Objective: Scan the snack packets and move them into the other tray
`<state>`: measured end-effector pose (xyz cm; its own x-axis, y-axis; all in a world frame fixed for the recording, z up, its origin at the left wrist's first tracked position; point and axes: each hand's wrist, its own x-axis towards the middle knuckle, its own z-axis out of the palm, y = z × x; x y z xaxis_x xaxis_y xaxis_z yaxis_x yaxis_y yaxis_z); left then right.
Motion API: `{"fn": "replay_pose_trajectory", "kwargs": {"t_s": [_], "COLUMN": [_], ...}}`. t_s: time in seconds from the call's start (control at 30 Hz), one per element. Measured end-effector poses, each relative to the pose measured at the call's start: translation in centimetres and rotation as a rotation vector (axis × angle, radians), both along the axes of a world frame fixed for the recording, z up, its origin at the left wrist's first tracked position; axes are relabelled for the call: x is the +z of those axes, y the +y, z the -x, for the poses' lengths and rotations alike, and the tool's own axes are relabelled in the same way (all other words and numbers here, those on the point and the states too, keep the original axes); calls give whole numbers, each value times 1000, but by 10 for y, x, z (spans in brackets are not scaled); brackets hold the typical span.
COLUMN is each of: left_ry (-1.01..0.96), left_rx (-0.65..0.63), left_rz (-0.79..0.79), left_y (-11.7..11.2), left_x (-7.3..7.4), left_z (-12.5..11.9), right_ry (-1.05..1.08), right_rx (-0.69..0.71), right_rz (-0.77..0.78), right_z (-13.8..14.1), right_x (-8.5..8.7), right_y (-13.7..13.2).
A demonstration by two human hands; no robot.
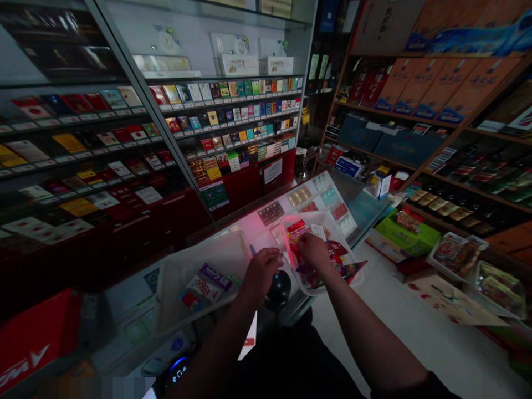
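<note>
Loose red packets (334, 250), clear bin (308, 215)

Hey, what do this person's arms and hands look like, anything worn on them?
The left hand and right hand are bare: no gloves, and no watch or ring shows in the dim light. The forearms are uncovered; a dark sleeve seems to start on the right arm.

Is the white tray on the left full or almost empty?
Almost empty: the left tray holds only a few packets at its near end.
</note>
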<state>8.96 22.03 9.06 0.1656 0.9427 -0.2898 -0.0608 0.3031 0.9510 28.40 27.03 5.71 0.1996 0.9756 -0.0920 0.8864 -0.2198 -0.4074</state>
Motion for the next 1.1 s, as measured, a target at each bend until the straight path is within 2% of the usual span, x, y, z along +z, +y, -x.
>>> {"fn": "replay_pose_trajectory", "kwargs": {"t_s": [0.2,0.37,0.6,0.77,0.9,1.1], "left_ry": [-224,-210,-214,-133,-194,-241], "left_rx": [-105,-75,-38,-36,-86,-52], "left_rz": [266,393,390,338,365,354], "left_y": [-32,-39,-35,-38,-43,-40], "left_x": [-1,-12,-29,-25,-21,-33], "left_z": [-43,-61,-75,-80,-82,-90], "right_ry": [-105,-146,-153,-199,-190,-182], "right_rx": [-105,-98,-55,-45,-24,-23], "right_rz": [109,153,191,217,208,230], "right_z": [-42,-54,-50,-51,-51,-48], "right_x": [-25,-35,-40,-42,-42,-36], "right_y": [11,19,26,27,26,24]}}
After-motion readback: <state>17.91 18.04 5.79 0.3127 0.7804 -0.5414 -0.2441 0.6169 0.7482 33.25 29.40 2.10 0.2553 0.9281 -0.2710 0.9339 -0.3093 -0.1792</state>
